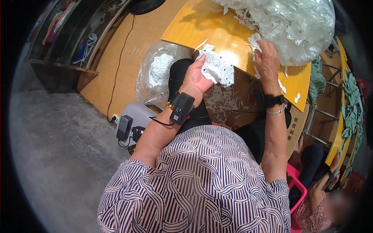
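Note:
My left hand (197, 79) is closed on a small stack of white, black-spotted pieces (218, 69), thin and soft-looking like cloth or foam; the thumb lies on top. The stack hangs over the near edge of the yellow table (223, 35). On the tabletop to the right, my right hand (268, 58) has its fingers curled around the edge of another white piece (254, 42), next to a big clear plastic bag (299, 33) full of white pieces. The fingertips are partly hidden.
A second clear bag (161, 70) with spotted pieces stands left of my knee. White scraps (223, 101) lie below the table edge. A cable (122, 58) runs down the wooden panel. At right, a person (314, 209) sits by a table heaped with green cloth (351, 105).

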`<state>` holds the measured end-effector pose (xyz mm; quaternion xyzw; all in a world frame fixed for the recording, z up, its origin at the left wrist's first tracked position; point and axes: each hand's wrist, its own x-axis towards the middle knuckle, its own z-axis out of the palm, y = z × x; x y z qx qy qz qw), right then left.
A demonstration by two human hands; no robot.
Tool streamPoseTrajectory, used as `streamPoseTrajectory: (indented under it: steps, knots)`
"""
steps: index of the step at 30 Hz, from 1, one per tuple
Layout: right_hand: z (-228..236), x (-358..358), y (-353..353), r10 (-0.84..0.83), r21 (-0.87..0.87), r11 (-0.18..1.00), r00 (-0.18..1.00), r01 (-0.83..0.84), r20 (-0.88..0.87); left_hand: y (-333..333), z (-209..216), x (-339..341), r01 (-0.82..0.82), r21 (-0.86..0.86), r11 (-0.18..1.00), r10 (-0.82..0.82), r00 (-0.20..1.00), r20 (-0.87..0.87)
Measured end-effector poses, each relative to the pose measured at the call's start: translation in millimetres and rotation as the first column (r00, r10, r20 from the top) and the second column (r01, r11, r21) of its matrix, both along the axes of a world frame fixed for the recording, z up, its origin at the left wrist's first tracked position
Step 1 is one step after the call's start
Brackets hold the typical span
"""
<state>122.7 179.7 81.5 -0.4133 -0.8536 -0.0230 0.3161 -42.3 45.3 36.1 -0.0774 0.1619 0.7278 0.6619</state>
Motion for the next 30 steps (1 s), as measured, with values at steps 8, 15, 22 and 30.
streamPoseTrajectory:
  steps: [8, 15, 22, 30]
  knots:
    - [-20.7, 27.7, -84.6, 0.186, -0.579, 0.682, 0.871, -0.447, -0.455, -19.6, 7.5, 14.3, 0.074, 0.068, 0.995, -0.061, 0.982, -0.177]
    - [-25.5, 34.7, -92.2, -0.194, -0.716, 0.114, 0.691, -0.689, -0.696, -33.0, 8.7, 22.4, 0.254, 0.029, 0.967, -0.225, 0.899, -0.377]
    - [-24.7, 24.9, -97.7, -0.335, -0.586, -0.017, 0.557, -0.810, -0.760, -36.2, 14.0, 32.3, 0.372, -0.004, 0.928, -0.358, 0.889, -0.285]
    - [-32.3, 29.4, -93.8, -0.315, -0.626, 0.114, 0.570, -0.771, -0.759, -40.9, 25.3, 37.9, 0.437, -0.126, 0.891, -0.448, 0.796, -0.406]
